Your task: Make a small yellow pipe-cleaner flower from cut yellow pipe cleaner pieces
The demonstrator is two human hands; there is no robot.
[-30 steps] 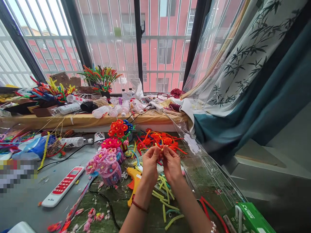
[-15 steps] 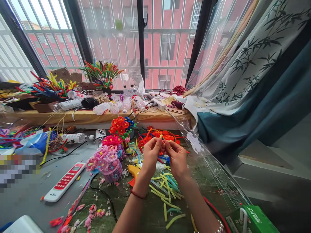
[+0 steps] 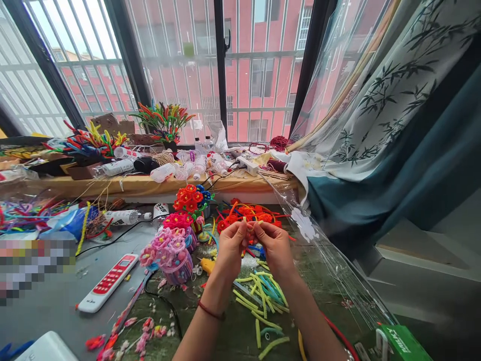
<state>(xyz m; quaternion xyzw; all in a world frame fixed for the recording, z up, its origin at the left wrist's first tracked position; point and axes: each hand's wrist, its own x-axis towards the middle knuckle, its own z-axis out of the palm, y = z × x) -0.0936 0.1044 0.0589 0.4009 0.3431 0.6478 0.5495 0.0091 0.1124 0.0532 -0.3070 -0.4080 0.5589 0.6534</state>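
Observation:
My left hand (image 3: pixel 230 246) and my right hand (image 3: pixel 277 247) meet above the table, thumbs and index fingers pinched. Between them is a short pipe cleaner (image 3: pixel 244 219); its pale yellow ends poke out at the fingertips, and its middle is mostly covered by my fingers. Below my wrists lie several cut yellow-green pipe cleaners (image 3: pixel 259 291) mixed with some teal ones. Red and orange pipe cleaners (image 3: pixel 240 210) are heaped just behind my hands. A yellow-orange glue gun (image 3: pixel 207 265) is partly hidden behind my left forearm.
Pipe-cleaner flowers in a pink and purple pot (image 3: pixel 178 268) stand left of my hands, with red flowers (image 3: pixel 188 197) behind. A red-and-white remote-like handset (image 3: pixel 108 283) lies further left. A green box (image 3: pixel 408 343) sits front right. Plastic bottles (image 3: pixel 163 172) crowd the windowsill.
The view has tilted and shifted slightly, so the scene sits a little further right and lower. Both hands keep their pinch on the pipe cleaner, with only small finger movement.

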